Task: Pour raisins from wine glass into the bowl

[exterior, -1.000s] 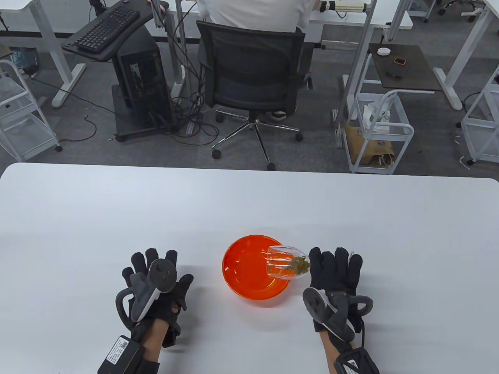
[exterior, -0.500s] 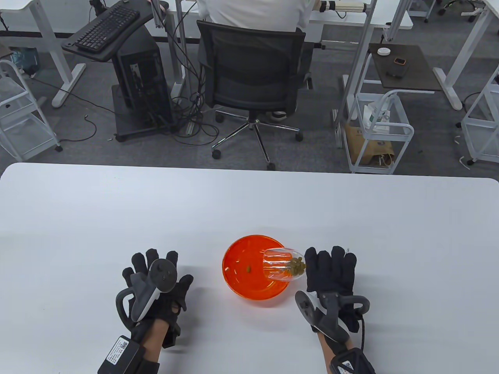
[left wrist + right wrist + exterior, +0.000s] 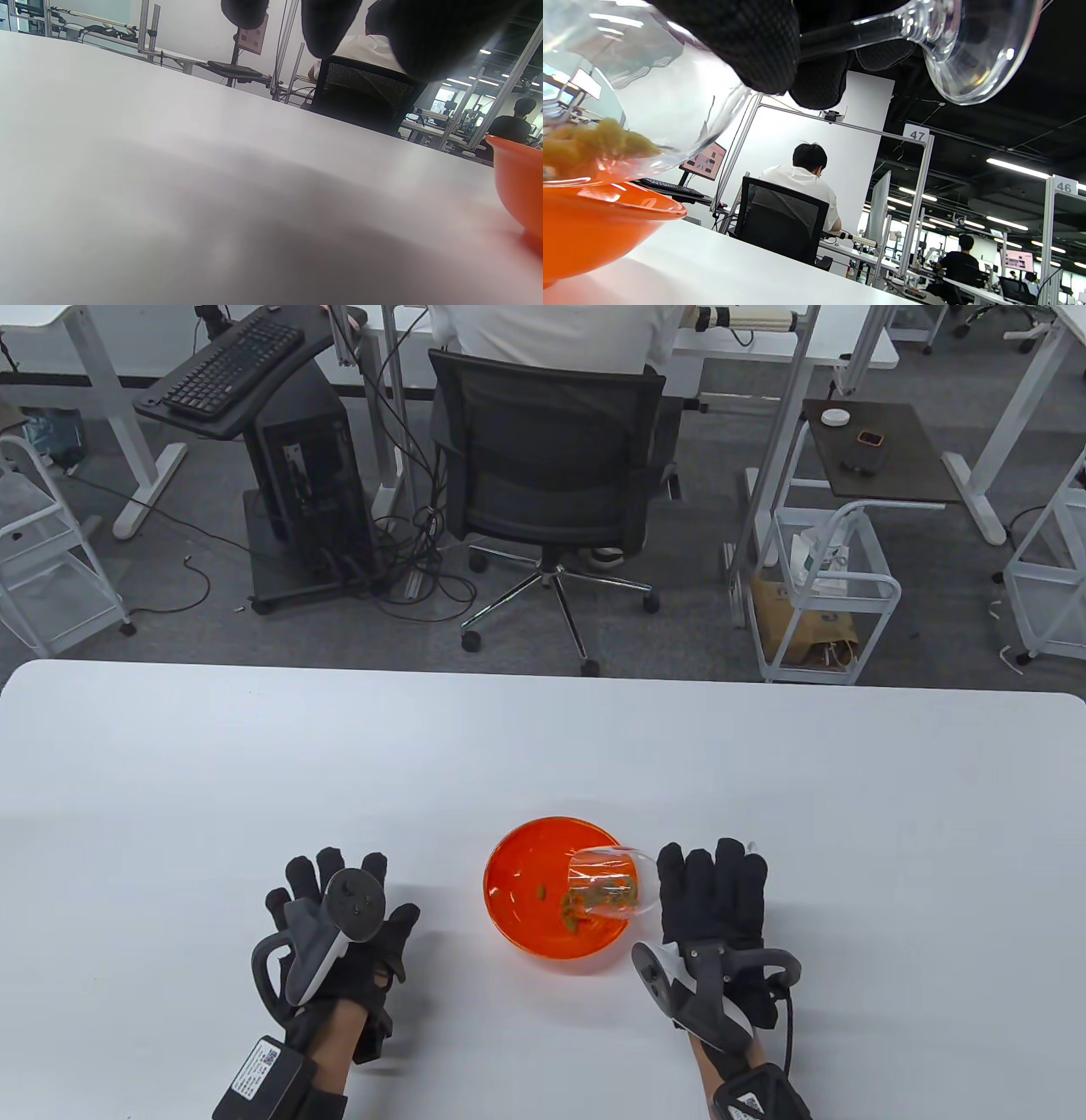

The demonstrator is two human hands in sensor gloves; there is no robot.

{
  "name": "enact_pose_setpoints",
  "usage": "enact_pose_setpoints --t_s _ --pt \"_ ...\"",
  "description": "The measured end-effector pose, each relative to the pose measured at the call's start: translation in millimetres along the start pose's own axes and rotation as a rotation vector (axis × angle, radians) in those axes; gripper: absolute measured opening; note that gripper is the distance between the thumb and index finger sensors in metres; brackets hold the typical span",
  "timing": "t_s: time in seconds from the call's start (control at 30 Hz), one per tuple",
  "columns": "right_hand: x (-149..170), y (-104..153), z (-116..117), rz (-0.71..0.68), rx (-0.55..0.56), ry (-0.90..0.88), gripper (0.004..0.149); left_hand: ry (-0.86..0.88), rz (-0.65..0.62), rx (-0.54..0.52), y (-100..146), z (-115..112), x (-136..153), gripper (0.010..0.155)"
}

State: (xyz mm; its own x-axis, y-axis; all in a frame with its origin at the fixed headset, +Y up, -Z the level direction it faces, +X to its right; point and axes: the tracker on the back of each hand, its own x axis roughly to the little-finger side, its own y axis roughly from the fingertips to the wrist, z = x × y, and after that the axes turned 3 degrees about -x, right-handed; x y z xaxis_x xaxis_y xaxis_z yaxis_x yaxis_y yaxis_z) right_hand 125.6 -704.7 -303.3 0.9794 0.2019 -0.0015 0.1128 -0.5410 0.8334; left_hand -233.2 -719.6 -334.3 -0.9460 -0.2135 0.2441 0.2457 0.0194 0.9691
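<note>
An orange bowl (image 3: 517, 899) stands on the white table near its front edge; it also shows in the right wrist view (image 3: 598, 228) and the left wrist view (image 3: 519, 186). My right hand (image 3: 708, 899) holds a clear wine glass (image 3: 607, 882) by its stem (image 3: 848, 36), tipped with its mouth down over the bowl's right side. Greenish raisins (image 3: 581, 903) slide out of the glass into the bowl; they also show in the right wrist view (image 3: 589, 146). My left hand (image 3: 339, 916) rests flat on the table, left of the bowl, holding nothing.
The white table (image 3: 543, 755) reaches far beyond the bowl. Behind its far edge stand an office chair (image 3: 547, 466) with a seated person, a computer stand (image 3: 288, 466) and a white cart (image 3: 827, 594).
My right hand has tipped the glass further, mouth down. The raisins have slid from the bottom of the glass to its mouth and fall into the bowl. The left hand has not moved.
</note>
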Motion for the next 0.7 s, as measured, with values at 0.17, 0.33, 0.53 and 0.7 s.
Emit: enact_pose_setpoints --t_s 0.17,0.33,0.53,0.7 --pt "-2.9 -0.6 -2.3 -0.016 0.011 0.029 0.044 -0.005 0.003 0.007 -0.2 -0.3 0.2 0.078" --pt "-8.1 -0.6 -7.2 -0.041 0.033 0.059 0.044 -0.002 0.007 0.004 -0.1 0.0 0.8 0.077" --pt "-11.2 -0.7 -13.2 -0.052 0.056 0.071 0.044 -0.003 0.01 0.004 -0.1 0.5 1.6 0.077" --pt "-0.8 -1.6 -13.9 0.028 0.029 -0.046 0.044 0.003 0.016 0.01 -0.6 2.1 2.8 0.077"
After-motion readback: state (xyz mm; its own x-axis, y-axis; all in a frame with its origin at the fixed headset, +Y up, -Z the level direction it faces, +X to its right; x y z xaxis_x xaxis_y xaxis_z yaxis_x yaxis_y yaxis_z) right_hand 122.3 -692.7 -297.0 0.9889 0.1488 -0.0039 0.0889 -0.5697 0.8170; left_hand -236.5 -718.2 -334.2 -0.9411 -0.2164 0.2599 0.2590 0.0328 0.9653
